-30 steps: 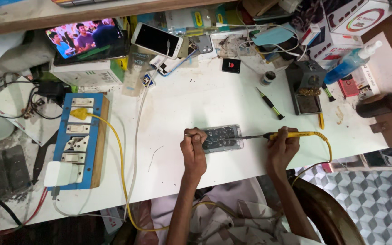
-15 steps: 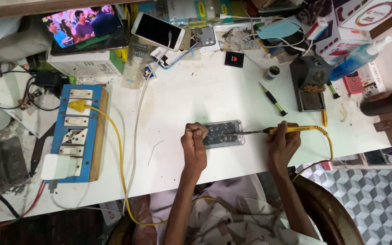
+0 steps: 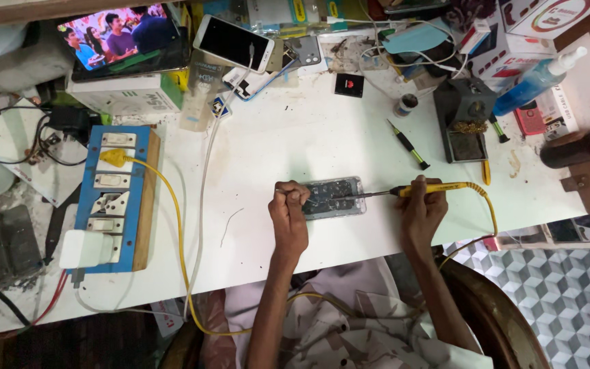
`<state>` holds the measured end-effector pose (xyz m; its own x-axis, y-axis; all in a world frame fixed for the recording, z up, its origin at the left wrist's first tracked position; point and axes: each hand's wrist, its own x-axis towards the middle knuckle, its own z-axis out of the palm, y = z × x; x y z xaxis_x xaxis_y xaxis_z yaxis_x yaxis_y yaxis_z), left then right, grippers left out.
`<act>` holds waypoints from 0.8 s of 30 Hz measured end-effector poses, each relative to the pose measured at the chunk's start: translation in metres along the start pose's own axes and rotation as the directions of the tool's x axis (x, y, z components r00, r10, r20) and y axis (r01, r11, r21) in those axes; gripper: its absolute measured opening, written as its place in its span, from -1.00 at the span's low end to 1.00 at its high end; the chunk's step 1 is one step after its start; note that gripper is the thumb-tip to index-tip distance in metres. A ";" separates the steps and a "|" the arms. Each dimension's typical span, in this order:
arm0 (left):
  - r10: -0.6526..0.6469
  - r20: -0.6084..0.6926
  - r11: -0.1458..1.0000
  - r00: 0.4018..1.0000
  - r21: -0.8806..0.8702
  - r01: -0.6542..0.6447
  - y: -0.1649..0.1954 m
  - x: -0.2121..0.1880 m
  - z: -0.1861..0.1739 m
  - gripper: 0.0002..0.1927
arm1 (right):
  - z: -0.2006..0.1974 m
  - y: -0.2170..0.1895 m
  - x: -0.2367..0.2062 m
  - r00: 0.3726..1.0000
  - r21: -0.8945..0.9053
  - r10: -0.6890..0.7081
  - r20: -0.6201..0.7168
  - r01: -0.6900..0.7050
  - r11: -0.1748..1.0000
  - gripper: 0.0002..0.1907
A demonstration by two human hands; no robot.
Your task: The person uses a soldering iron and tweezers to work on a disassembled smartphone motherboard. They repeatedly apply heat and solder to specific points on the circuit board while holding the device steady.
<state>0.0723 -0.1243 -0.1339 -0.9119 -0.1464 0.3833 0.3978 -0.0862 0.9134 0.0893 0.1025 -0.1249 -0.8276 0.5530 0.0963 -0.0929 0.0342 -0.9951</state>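
Spanning nearly the whole view, the white worktable (image 3: 322, 143) carries all items noted. At its left edge lies a blue switch-and-socket board on a wooden base (image 3: 119, 195), with a yellow plug and cable (image 3: 172, 225) running from it down off the table front. Behind it, a tablet with a lit screen (image 3: 124, 37) leans at the back, and a white-edged smartphone with a dark screen (image 3: 233, 42) rests just beside it. At the right, a black soldering-iron stand holding brass wool (image 3: 466, 119) sits near a blue spray bottle (image 3: 537, 82). At centre lies the opened phone with its grey circuit board exposed (image 3: 332, 198), flat on the table, between both hands. The left hand (image 3: 289, 219) touches its left end, fingers pinched narrowly on something too small to identify. The right hand (image 3: 421, 212) has its fingers closed around the yellow-handled soldering iron (image 3: 418, 190), whose tip touches the phone's right side. A small black-and-yellow screwdriver (image 3: 408, 145) lies apart, behind the phone.
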 end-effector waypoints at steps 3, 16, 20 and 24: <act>0.008 -0.003 1.000 1.000 -0.017 -0.008 0.001 0.001 -0.001 -0.70 | -0.001 0.005 0.002 0.999 0.031 0.032 -0.020 -0.032 0.999 -0.74; 0.012 -0.008 1.000 1.000 -0.025 -0.012 0.004 -0.002 0.001 -0.70 | -0.002 -0.002 -0.005 0.992 -0.013 -0.059 -0.109 0.058 0.998 -0.75; -0.015 -0.002 0.999 1.000 -0.032 0.015 0.006 -0.003 0.002 -0.73 | -0.001 -0.012 -0.009 0.991 -0.045 -0.108 -0.079 0.105 0.994 -0.74; -0.015 0.011 1.000 1.000 -0.022 0.015 0.007 -0.001 0.002 -0.76 | 0.000 -0.016 -0.009 0.987 -0.101 -0.149 -0.063 0.142 0.985 -0.74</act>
<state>0.0762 -0.1231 -0.1273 -0.9188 -0.1341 0.3712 0.3861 -0.1097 0.9159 0.0986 0.0972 -0.1094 -0.7683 0.5928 0.2414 -0.1529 0.1962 -0.9686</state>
